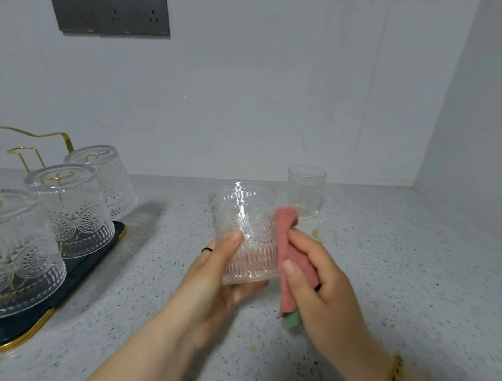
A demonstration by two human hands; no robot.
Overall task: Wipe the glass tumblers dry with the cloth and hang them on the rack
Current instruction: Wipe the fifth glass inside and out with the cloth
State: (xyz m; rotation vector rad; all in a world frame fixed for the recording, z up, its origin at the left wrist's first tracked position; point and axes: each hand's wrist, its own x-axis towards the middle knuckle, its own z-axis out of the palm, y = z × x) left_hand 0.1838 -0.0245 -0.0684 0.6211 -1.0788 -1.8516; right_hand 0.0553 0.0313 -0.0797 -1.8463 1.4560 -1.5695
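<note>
Both arms come in from the bottom; the left hand (209, 283) has its thumb on the front of a glass tumbler (244, 230) and its fingers curled under it, holding it mouth up over the counter (400, 268); the right hand (319, 278) is curled tight round a folded pink cloth (287, 247), and the cloth touches the tumbler's right side.

I think the tumbler is hard, a bit heavy, and would break if dropped; wet glass slides, but the bumpy pattern gives fingers some hold; the low ribbed part looks like the best place to hold it. Whether it is wet I cannot tell, as the glass is see-through. The cloth is soft and bends.

Just behind stands a small plain glass (305, 192); well to the left, three tumblers (71, 210) hang upside down on the gold rack (44, 137), over a dark tray (93, 263); one peg at the back is bare.
</note>
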